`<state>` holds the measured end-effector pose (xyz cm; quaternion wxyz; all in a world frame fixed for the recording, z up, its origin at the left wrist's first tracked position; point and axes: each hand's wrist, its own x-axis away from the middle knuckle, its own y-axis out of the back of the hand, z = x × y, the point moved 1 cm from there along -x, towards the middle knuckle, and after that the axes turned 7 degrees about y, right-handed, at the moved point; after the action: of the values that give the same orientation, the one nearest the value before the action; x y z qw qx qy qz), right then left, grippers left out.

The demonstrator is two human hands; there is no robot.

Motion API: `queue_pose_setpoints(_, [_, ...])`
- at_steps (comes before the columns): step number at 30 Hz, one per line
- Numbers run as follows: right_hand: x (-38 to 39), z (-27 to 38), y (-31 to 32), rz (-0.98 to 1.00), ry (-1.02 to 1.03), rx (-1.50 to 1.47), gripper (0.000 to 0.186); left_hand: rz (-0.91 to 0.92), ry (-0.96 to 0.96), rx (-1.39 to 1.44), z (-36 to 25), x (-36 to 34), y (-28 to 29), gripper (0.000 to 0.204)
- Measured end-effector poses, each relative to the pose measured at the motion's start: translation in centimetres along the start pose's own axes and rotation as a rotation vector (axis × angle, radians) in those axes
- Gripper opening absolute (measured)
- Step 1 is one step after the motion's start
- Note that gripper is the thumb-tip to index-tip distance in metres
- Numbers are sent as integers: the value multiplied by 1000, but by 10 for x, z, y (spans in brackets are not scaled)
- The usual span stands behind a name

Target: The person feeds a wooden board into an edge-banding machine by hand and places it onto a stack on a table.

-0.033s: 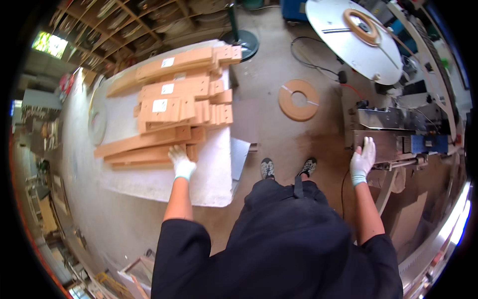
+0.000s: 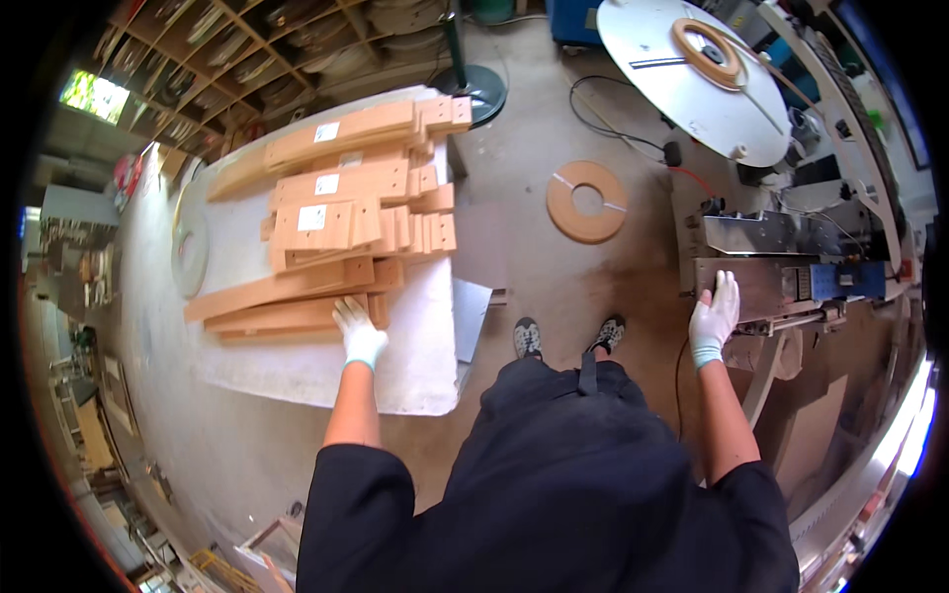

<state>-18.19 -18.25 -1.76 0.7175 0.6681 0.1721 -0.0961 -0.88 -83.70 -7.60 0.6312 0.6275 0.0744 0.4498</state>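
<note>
My left hand (image 2: 359,333), in a white glove with a pale green cuff, rests its fingertips on the nearest wooden board (image 2: 282,318) of a pile. Those fingers are stretched out, not wrapped round the wood. More boards (image 2: 341,183) with drilled ends and white labels lie stacked farther back on the pale tabletop (image 2: 415,376). Far to the right, my gloved right hand (image 2: 715,314) lies flat with straight fingers against the metal plate (image 2: 756,287) of a machine. It grips nothing. What lies beneath its palm is hidden.
A coil of wood-coloured edge banding (image 2: 563,212) lies on the floor between table and machine. Above the machine, a round white disc (image 2: 692,89) carries a second coil (image 2: 704,54). Shelving (image 2: 267,59) stands behind the table. A black cable (image 2: 603,124) loops across the floor.
</note>
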Motion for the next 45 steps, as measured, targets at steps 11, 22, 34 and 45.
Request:
queue_pose_setpoints(11, [-2, 1, 20, -36, 44, 122, 58, -225, -560, -3, -40, 35, 18, 83])
queue_pose_setpoints(22, [-13, 61, 62, 314, -49, -197, 81, -486, -640, -23, 3, 46, 68, 54])
queue_pose_setpoints(34, [-6, 102, 83, 391, -515, -1317, 52, -193, -1286, 434, -263, 189, 127, 66])
queue_pose_setpoints(45, [-16, -29, 118, 29, -897, -1581, 45, -283, -1316, 227, -280, 155, 101, 80])
